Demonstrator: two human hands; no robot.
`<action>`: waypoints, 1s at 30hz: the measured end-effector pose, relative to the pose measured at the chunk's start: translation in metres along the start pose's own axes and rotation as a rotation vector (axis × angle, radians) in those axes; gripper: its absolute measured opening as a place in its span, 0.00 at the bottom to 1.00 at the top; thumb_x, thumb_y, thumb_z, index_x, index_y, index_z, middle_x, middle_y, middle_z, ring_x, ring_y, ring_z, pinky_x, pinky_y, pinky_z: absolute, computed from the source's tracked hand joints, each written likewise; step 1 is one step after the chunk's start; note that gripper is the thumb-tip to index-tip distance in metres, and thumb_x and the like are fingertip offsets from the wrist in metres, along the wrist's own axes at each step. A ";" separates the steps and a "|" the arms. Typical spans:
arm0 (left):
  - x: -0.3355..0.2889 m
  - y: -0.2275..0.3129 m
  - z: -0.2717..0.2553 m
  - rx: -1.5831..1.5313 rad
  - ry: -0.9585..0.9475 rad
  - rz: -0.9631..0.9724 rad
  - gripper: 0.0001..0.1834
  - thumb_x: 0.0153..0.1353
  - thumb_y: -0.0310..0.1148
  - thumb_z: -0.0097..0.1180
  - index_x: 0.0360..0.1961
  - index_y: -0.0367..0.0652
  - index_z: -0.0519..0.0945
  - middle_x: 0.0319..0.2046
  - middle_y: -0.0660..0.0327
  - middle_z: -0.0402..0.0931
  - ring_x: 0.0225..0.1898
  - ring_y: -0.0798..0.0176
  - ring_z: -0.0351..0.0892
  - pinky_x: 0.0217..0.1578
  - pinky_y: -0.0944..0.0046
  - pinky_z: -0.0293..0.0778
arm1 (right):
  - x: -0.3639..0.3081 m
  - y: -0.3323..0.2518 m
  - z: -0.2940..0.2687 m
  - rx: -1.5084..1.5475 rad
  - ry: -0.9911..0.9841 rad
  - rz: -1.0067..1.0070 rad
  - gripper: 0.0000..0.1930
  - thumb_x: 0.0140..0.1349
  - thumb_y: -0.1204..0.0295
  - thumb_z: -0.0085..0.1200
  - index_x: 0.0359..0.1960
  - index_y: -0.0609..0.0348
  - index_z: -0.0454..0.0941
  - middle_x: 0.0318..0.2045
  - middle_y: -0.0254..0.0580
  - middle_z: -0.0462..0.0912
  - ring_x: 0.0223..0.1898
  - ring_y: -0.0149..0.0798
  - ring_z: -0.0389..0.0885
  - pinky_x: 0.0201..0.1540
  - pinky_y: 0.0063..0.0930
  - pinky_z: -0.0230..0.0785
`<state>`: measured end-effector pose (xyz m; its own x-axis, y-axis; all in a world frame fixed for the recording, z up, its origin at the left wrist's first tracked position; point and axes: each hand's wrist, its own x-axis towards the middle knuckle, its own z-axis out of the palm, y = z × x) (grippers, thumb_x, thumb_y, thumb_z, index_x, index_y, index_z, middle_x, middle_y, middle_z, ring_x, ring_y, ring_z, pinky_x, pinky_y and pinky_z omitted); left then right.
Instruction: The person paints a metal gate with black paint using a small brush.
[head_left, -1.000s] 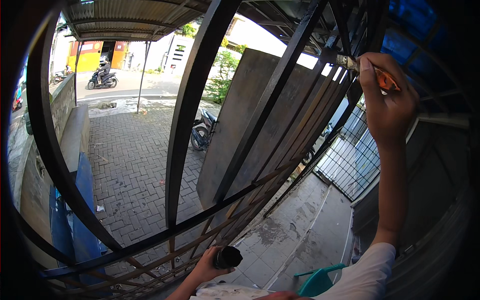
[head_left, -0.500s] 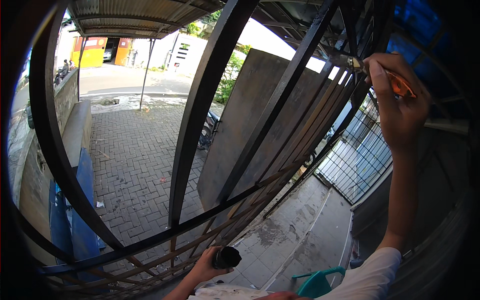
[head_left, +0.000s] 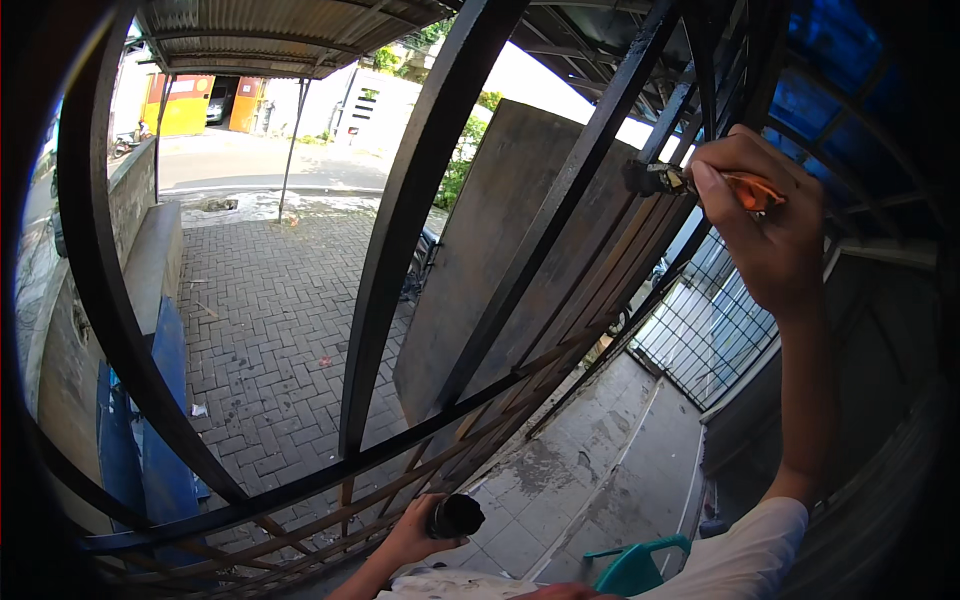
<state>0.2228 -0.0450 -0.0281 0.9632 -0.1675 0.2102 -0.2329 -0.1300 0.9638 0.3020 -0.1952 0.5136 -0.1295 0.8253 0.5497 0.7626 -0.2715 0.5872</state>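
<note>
At the upper right, my right hand [head_left: 765, 215] is raised and closed around the orange handle of a paintbrush [head_left: 665, 181]. Its dark bristles point left, at the bars of a metal gate [head_left: 570, 185]; whether they touch a bar I cannot tell. Black covers the nearer bars, while several slats farther along look brown. Low in the middle, my left hand [head_left: 412, 535] grips a small black cup [head_left: 460, 515] from its left side. The cup's inside is dark, and its contents cannot be made out.
A green plastic chair [head_left: 630, 568] stands below my right arm. Beyond the bars are a large grey metal panel [head_left: 490, 240], a parked motorcycle [head_left: 420, 262] and brick paving [head_left: 270, 330]. Blue boards [head_left: 170, 420] lean by the low wall at left. A mesh gate [head_left: 710, 310] stands at right.
My right hand has moved left and slightly down with the paintbrush, bringing the bristles lower along the bars. My left hand and the cup have hardly moved.
</note>
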 end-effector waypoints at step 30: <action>-0.002 -0.007 -0.004 -0.038 -0.002 -0.010 0.46 0.44 0.48 0.81 0.61 0.39 0.74 0.55 0.49 0.75 0.61 0.47 0.72 0.63 0.51 0.68 | -0.004 -0.001 0.022 -0.103 -0.003 -0.121 0.03 0.61 0.78 0.59 0.31 0.64 0.78 0.26 0.39 0.80 0.25 0.34 0.75 0.25 0.26 0.65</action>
<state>0.2231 -0.0400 -0.0350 0.9652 -0.1683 0.2003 -0.2181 -0.0949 0.9713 0.3156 -0.1873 0.4985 -0.2146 0.8565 0.4695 0.6725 -0.2190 0.7070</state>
